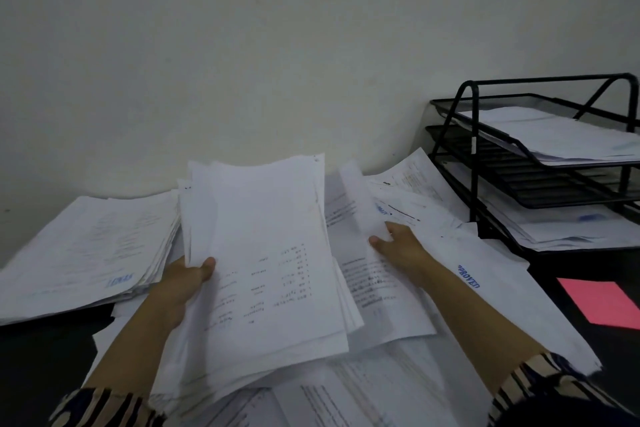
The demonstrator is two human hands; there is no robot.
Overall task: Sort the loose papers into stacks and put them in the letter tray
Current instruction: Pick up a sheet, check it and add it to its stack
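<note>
Here left hand (185, 282) grips a sheaf (266, 253), right hand (398, 243) pinches a sheet (360, 204) beside the tray (533, 163).

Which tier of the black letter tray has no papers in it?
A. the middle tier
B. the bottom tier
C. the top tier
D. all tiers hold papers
A: in the letter tray, the middle tier shows only bare black mesh, while white sheets lie in the top tier and the bottom tier.

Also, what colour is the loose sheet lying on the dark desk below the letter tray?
Bright pink: the pink sheet, seen in the head view.
</note>
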